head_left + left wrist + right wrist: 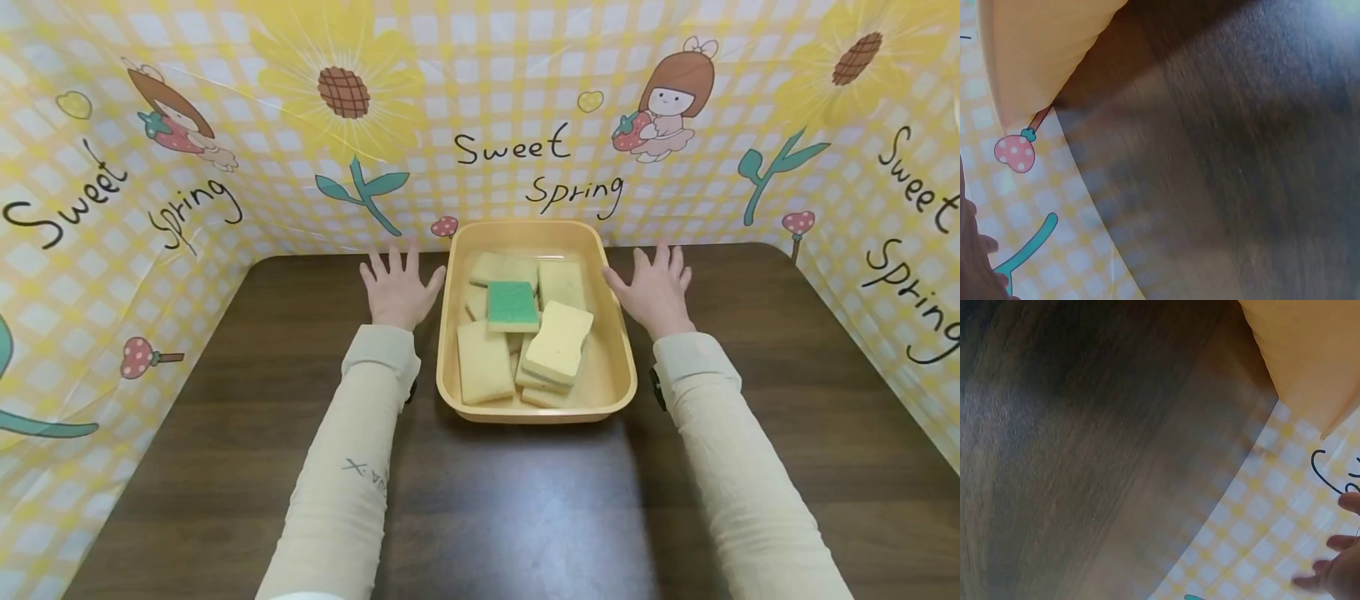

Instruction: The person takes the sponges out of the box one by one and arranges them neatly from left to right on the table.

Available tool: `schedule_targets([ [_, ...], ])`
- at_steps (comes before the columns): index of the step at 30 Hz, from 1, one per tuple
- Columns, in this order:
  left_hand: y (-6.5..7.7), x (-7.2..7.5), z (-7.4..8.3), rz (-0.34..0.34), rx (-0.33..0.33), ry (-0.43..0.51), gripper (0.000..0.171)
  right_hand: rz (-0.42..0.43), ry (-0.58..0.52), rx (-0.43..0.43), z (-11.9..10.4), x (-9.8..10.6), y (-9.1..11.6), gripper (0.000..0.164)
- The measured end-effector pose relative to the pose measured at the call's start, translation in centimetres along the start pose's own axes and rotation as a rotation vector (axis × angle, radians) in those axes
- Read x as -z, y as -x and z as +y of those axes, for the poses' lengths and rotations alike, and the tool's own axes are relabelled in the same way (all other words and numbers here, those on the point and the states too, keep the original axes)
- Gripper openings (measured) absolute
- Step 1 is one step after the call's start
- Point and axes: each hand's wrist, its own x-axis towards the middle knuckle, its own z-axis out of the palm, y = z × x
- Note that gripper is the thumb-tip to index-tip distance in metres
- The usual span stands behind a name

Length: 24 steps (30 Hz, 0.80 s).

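Note:
A yellow plastic basin [536,414] stands at the back of the table and holds several sponges. On top lie a green-faced sponge [513,304] and a pale yellow sponge [558,340] with a pinched waist. Pale flat sponges [484,362] lie under and around them, partly covered. My left hand [399,292] is beside the basin's left wall, fingers spread, thumb close to the rim. On the other side my right hand [654,293] has its fingers spread too, thumb tip right at the rim. Neither hand holds anything. Only fingers show at the edges of both wrist views.
The dark wooden table [517,500] runs in front of the basin and to both sides. A yellow checked cloth [495,83] with printed flowers and lettering hangs behind the table and along its left and right sides.

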Motion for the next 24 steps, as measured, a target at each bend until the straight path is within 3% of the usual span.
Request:
schedule_targets([
  [6,0.0,-0.3,0.6,0.005,0.011,-0.003,0.073,-0.078,-0.014,-0.002,-0.2,-0.6,0.0,0.067],
  [14,0.3,-0.4,1.2,-0.164,0.06,-0.066,0.084,-0.279,-0.029,-0.058,-0.7,-1.0,0.0,0.067],
  [17,0.4,-0.6,1.6,-0.195,0.045,-0.069,0.088,-0.283,-0.033,-0.068,-0.7,-1.2,0.1,0.061],
  [24,0.7,-1.5,2.6,-0.175,-0.019,-0.039,0.087,-0.26,-0.026,-0.071,-0.7,-2.1,0.2,0.041],
])
